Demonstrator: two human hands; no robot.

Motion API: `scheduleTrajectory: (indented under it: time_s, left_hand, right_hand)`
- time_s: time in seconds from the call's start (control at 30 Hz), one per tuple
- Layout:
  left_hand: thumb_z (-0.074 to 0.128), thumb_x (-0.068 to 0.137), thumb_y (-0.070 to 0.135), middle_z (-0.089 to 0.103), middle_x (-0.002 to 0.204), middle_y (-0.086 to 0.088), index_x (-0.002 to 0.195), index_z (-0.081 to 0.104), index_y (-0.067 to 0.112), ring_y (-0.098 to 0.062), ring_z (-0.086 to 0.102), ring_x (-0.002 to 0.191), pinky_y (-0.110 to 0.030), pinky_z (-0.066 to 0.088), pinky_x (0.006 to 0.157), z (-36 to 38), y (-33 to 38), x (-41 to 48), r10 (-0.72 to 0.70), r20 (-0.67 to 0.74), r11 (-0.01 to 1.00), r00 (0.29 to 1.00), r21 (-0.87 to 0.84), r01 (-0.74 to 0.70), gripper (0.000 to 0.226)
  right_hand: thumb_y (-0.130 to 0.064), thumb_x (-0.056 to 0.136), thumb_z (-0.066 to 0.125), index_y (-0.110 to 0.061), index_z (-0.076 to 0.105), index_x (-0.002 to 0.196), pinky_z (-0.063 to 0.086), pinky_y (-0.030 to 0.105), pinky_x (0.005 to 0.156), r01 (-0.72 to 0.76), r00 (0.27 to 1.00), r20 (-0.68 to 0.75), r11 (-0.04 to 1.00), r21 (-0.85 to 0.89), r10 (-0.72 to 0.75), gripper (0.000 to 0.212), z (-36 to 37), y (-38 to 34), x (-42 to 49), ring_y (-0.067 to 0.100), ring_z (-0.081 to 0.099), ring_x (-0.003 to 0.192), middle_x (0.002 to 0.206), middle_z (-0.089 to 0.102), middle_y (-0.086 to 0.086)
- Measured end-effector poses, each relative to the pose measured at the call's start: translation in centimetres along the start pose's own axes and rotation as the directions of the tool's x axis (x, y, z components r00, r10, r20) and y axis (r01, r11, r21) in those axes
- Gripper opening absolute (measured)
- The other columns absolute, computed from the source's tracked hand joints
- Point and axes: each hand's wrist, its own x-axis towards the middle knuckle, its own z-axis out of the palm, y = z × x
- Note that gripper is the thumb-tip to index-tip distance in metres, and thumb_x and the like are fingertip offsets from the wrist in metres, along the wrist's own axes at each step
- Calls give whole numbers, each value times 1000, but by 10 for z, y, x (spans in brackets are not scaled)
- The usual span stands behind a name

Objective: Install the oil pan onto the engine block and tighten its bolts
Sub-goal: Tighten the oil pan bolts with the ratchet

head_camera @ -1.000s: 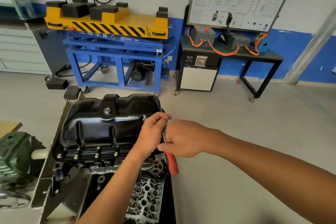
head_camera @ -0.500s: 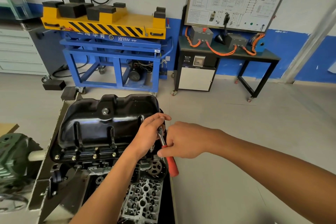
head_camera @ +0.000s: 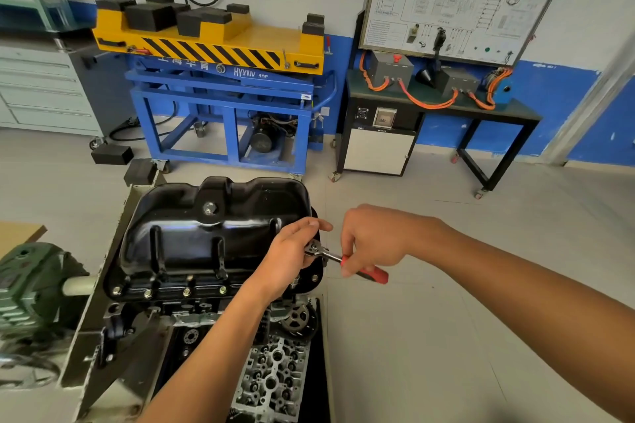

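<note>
The black oil pan point(head_camera: 206, 233) sits upside up on the engine block point(head_camera: 268, 374), which is mounted in a stand. Several silver bolts point(head_camera: 186, 292) line the pan's near flange. A ratchet wrench point(head_camera: 347, 263) with a red handle sits at the pan's right end. My left hand point(head_camera: 292, 257) cups the ratchet's metal head over the right flange. My right hand point(head_camera: 374, 240) grips the red handle, which points right and slightly toward me. The bolt under the ratchet head is hidden by my left hand.
A green gearbox point(head_camera: 31, 288) of the stand is at the left. Behind stand a blue and yellow lift cart point(head_camera: 220, 79), a black bench with a wiring panel point(head_camera: 443, 106) and grey drawers point(head_camera: 37, 89). Bare floor lies to the right.
My right hand swung the red handle out to the right, away from my left hand. The left hand stayed on the ratchet head.
</note>
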Motion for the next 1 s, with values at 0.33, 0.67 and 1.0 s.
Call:
scheduleTrajectory:
  time_s: [0.33, 0.67, 1.0]
  left_hand:
    - [43, 97, 42, 46, 54, 15, 117, 71, 22, -3, 42, 48, -10, 37, 51, -1, -3, 1, -19, 51, 998, 999, -52, 22, 40]
    - [35, 109, 39, 20, 62, -5, 97, 69, 23, -16, 20, 54, -30, 21, 58, -2, 3, -4, 17, 120, 999, 993, -52, -10, 39]
    - [56, 93, 55, 30, 57, 3, 94, 48, 12, -13, 24, 52, -23, 26, 56, -5, 4, -5, 63, 166, 998, 984, -31, -59, 44]
  right_hand:
    - [-24, 90, 67, -18, 59, 77, 45, 32, 56, -125, 910, -414, 933, -339, -28, 17, -2, -10, 14, 21, 51, 61, 64, 45, -2]
    - [-1, 89, 56, -19, 60, 81, 33, 30, 54, -35, 866, -484, 950, -309, -125, 20, 2, -13, 32, 25, 56, 72, 78, 59, 4]
    - [-14, 90, 55, -15, 65, 102, 48, 36, 63, 81, 883, -412, 938, -338, -225, 16, 2, -10, 30, 23, 58, 86, 98, 59, 1]
